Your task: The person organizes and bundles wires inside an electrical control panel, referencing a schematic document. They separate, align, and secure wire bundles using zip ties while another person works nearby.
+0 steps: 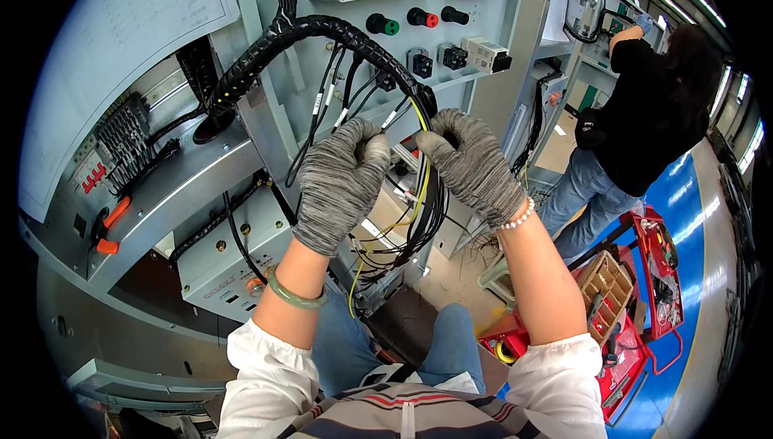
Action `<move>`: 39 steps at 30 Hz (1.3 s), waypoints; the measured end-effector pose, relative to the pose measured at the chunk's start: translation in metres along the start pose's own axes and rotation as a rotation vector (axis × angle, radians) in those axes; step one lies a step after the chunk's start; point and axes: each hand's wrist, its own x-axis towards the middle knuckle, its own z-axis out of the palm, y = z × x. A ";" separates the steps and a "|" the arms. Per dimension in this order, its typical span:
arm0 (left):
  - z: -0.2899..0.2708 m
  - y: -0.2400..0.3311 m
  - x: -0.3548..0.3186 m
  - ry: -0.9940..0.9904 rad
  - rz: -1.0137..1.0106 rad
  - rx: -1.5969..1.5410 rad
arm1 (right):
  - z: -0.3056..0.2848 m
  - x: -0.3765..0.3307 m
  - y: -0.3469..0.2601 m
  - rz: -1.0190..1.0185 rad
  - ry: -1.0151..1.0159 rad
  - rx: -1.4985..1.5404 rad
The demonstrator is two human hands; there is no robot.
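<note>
wire bundle (419,197): black and yellow, hanging before the cabinet (266,125), between our hands
left hand (338,181): fingers clamped on wires
right hand (471,165): fingers curled shut on wires
risk: we judge a hard pull could loosen terminations or snag the black conduit (322,30)

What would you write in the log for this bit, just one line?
left hand: gloved, gripping black wires | right hand: gloved, on wire bundle | spot: open electrical cabinet | behind: another person at next cabinet

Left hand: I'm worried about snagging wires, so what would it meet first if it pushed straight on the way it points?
Probably the thin black wires hanging from the black sleeved cable loop, just beyond the left hand; the grey panel lies behind them. Depth is unclear.
</note>
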 end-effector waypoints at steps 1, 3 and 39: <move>-0.002 -0.001 0.000 -0.041 -0.051 -0.099 | 0.000 0.000 -0.001 0.015 -0.010 0.011; -0.001 -0.005 -0.005 -0.123 -0.168 -0.383 | 0.001 -0.001 -0.004 0.044 -0.031 0.038; -0.091 -0.016 -0.110 -0.184 -0.434 -0.449 | 0.009 0.014 0.001 -0.405 0.472 -0.410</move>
